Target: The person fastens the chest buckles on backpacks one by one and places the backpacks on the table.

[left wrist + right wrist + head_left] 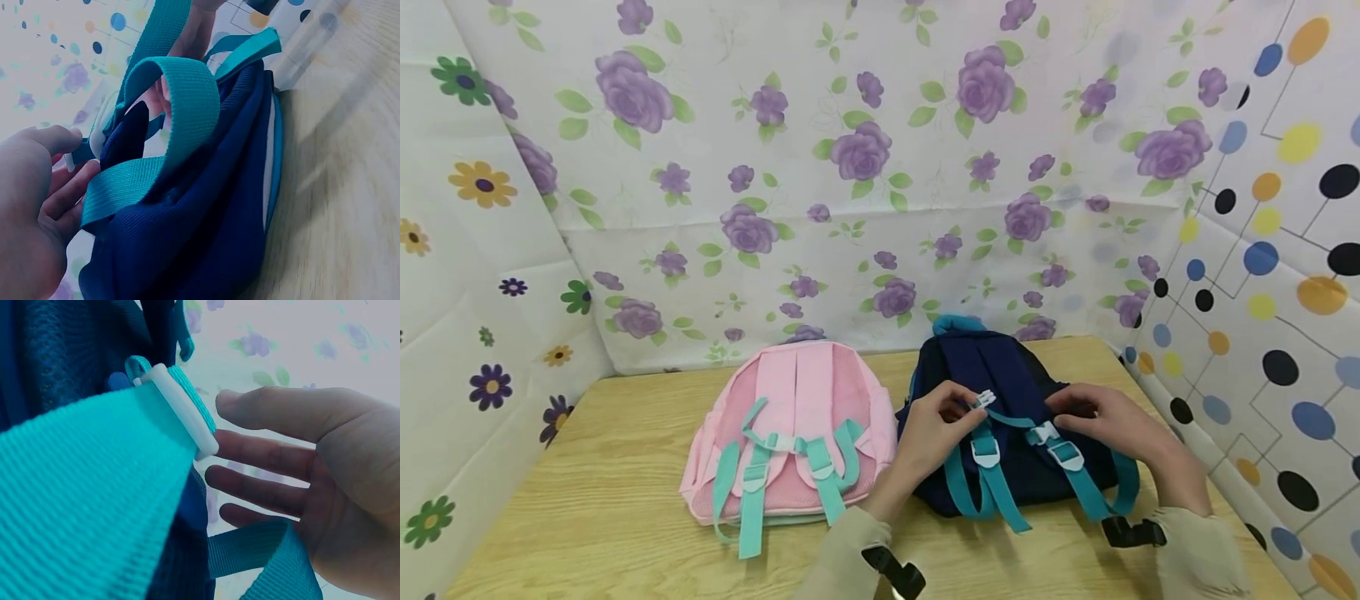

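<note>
A navy backpack (pixel 1007 367) with teal straps leans against the wall at the back of the table, its strap side towards me. My left hand (pixel 934 429) pinches a white buckle piece (pixel 985 399) on a teal strap between thumb and fingers. In the left wrist view, teal webbing (pixel 194 106) loops beside this hand (pixel 31 206). My right hand (pixel 1105 417) is at the pack's right side, its fingers extended near another white buckle (pixel 1043 433). The right wrist view shows that hand (pixel 337 469) with its fingers apart, close to a white strap adjuster (pixel 181 412).
A pink backpack (pixel 778 367) with mint-green straps stands left of the navy one, its chest strap (pixel 782 442) joined across the front. Both rest on a wooden table (pixel 602 483). Flowered sheets (pixel 700 167) and a dotted sheet (pixel 1225 400) enclose the table.
</note>
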`<state>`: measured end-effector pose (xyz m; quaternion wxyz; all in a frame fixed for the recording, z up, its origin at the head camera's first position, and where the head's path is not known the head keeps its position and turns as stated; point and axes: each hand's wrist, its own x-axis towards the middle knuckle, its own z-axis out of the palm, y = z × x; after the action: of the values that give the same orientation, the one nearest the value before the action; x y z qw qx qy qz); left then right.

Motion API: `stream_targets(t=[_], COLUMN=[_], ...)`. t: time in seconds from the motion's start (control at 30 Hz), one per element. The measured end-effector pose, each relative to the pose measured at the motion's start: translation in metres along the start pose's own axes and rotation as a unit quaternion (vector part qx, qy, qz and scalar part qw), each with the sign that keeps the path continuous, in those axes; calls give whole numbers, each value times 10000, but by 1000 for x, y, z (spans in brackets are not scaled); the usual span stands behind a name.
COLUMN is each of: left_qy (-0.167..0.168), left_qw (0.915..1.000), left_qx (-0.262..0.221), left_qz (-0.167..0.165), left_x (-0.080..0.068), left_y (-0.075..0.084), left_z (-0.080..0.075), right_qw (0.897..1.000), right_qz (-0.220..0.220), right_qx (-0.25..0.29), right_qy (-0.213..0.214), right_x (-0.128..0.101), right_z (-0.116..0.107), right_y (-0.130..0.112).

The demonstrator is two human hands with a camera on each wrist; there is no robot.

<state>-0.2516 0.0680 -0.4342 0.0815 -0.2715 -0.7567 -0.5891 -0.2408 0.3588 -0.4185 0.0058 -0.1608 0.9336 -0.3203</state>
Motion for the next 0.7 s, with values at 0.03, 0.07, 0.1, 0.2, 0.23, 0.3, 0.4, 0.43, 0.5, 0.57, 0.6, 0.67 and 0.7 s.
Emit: stream_targets(t=[0.03,0.07,0.1,0.2,0.23,0.3,0.4,0.43,0.5,0.57,0.6,0.67,0.7], left_qy=[17,29,27,-8,-23,-48,-103,-126,-146,-127,-115,-80,-78], left_qw=[10000,10000,10000,10000,9999,9999,9999,9998,9998,9998,9998,9999,9999], left_qx=[6,12,29,73,77,77,87,90,104,112,118,113,93], left_qz=[-7,-20,-29,-58,-73,-96,-90,-93,-91,-92,-102,-68,-52], left_x=[-2,-4,-6,-13,-14,-17,-18,-18,-19,-21,-22,-25,-26], left_y=[4,9,13,24,25,25,7,0,-13,-20,-20,-18,-16], left_z=[-3,-6,-9,-16,-17,-19,-17,-15,-13,-11,-11,-12,-12], right_qw=[10000,10000,10000,9997,9996,9992,9987,9985,9983,9984,9984,9984,9983], right_qz=[-11,-14,-20,-50,-45,-33,-29,-20,3,22,25,26,24], right_qx=[17,40,64,157,196,287,355,368,353,293,250,158,122], right_qy=[-18,-34,-51,-154,-183,-260,-371,-402,-453,-487,-508,-538,-561], right_x=[1,1,2,3,4,5,5,5,5,5,5,6,6], right_z=[1,2,2,4,5,6,8,8,9,9,10,11,11], right_y=[-1,-2,-3,-5,-5,-6,-4,-4,-3,-2,-2,-2,-2])
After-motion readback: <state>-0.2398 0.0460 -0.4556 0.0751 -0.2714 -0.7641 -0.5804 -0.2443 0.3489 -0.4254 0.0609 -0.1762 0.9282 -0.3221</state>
